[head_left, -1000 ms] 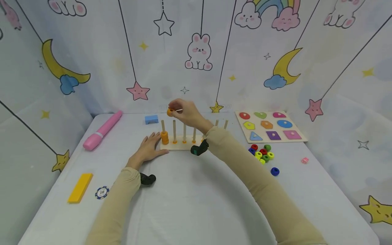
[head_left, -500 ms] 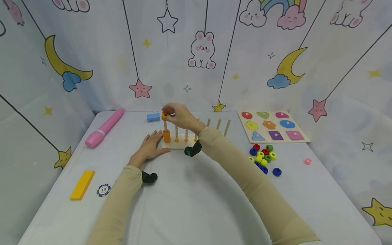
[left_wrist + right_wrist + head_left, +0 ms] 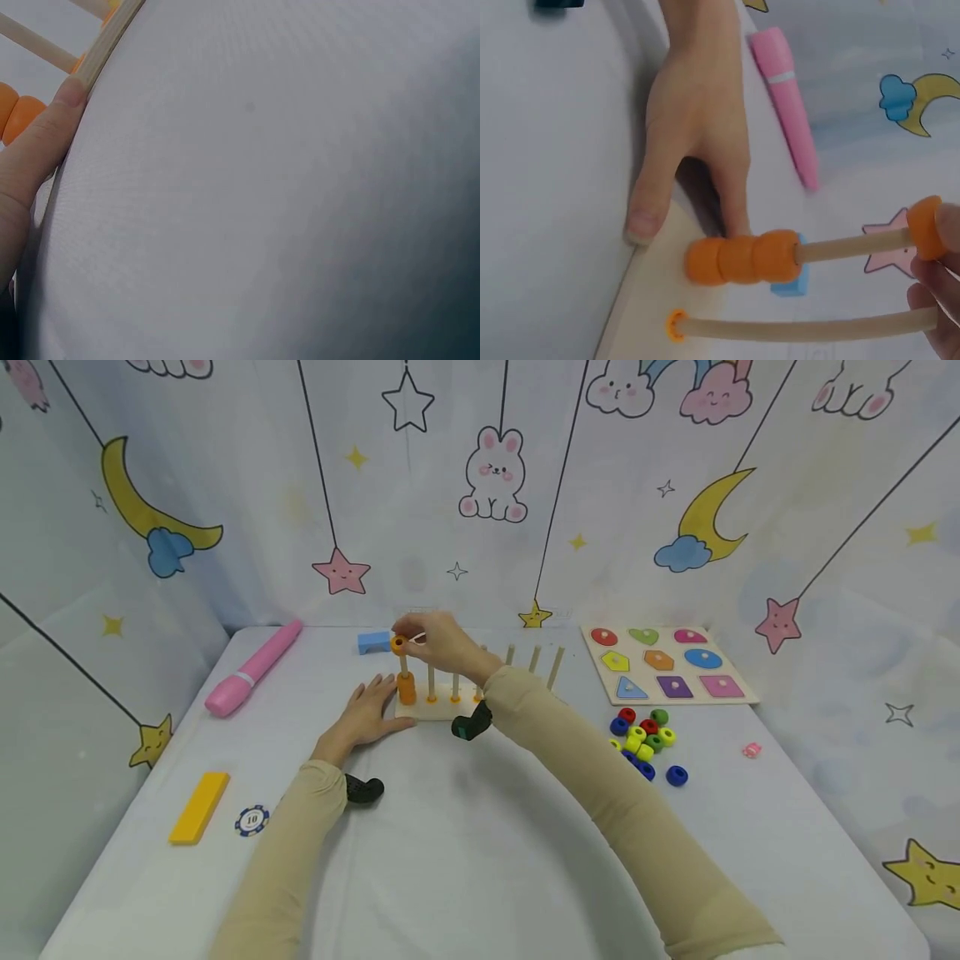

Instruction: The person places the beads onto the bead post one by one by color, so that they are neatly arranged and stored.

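Observation:
A wooden peg rack [image 3: 442, 707] stands at the middle of the table. Its leftmost peg carries a stack of orange beads [image 3: 407, 689] [image 3: 742, 257]. My right hand [image 3: 407, 638] pinches another orange bead [image 3: 398, 644] [image 3: 928, 226], which sits on the tip of that leftmost peg. My left hand [image 3: 367, 714] [image 3: 694, 150] lies flat on the table with straight fingers against the rack's left end. In the left wrist view its thumb [image 3: 37, 150] touches the edge of the base [image 3: 112, 37].
A pile of coloured beads [image 3: 645, 737] and a lone blue bead [image 3: 676, 774] lie to the right, before a shape puzzle board [image 3: 667, 666]. A pink marker [image 3: 255, 668], a blue block [image 3: 372, 642], a yellow bar [image 3: 198, 806] and a poker chip [image 3: 251, 819] lie at the left.
My right hand has carried the orange bead left and slightly down, from above the pegs onto the tip of the leftmost peg. The left hand has stayed against the base.

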Demonstrator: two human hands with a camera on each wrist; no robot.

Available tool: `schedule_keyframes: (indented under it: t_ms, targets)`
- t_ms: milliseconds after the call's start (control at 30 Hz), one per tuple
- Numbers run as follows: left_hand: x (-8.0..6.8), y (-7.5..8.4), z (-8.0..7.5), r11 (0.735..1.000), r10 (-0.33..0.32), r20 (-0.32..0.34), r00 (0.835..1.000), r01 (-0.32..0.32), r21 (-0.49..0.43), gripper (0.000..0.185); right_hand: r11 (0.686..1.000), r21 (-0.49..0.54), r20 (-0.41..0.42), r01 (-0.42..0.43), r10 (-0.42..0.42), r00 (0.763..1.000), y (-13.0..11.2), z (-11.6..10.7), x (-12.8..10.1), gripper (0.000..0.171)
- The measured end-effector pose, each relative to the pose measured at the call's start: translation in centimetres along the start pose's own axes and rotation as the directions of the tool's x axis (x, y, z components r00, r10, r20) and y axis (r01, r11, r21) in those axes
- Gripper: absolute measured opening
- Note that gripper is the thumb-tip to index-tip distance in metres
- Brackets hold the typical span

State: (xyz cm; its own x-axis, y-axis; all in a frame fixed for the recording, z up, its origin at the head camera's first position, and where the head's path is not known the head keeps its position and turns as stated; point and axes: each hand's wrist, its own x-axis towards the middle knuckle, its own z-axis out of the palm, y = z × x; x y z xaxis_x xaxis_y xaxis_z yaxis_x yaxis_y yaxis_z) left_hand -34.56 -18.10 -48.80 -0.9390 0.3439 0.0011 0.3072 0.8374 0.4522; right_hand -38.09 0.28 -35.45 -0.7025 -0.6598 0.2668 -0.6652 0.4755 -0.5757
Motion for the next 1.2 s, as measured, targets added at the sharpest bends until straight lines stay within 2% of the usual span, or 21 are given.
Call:
schedule_keyframes:
  t_ms: [233,567,700,867,1033,1200]
  targets:
    - [0.1,-0.1,0.1,1.000,0.005,-0.007,1.000,-0.005,0.003,0.092,0.997,-0.072,0.013,-0.041,0.042,0.999,-0.3,0.1,0.2,0.029]
    - [0.2,0.0,0.0,1.000,0.023,-0.017,1.000,-0.023,-0.005,0.091,0.998,-0.049,-0.045,-0.037,0.035,0.998,-0.1,-1.4,-0.9,0.029]
    - [0.0,-0.1,0.1,1.000,0.017,-0.014,1.000,-0.017,-0.016,0.091,0.999,-0.031,-0.098,-0.038,0.035,0.995,0.8,-3.3,-2.1,0.027]
    - [0.0,-0.3,0.2,1.000,0.011,-0.015,1.000,-0.011,-0.001,0.092,0.998,0.000,-0.234,-0.055,0.053,0.971,3.3,-6.6,-4.2,0.024]
    - [0.0,-0.6,0.3,1.000,0.008,-0.013,1.000,-0.008,0.005,0.091,0.991,-0.010,-0.322,-0.133,0.123,0.939,5.7,-10.3,-7.3,0.024]
    - [0.1,-0.4,0.5,1.000,0.017,-0.013,1.000,-0.017,-0.002,0.092,0.973,-0.037,-0.344,-0.228,0.202,0.917,8.6,-13.2,-11.4,0.025]
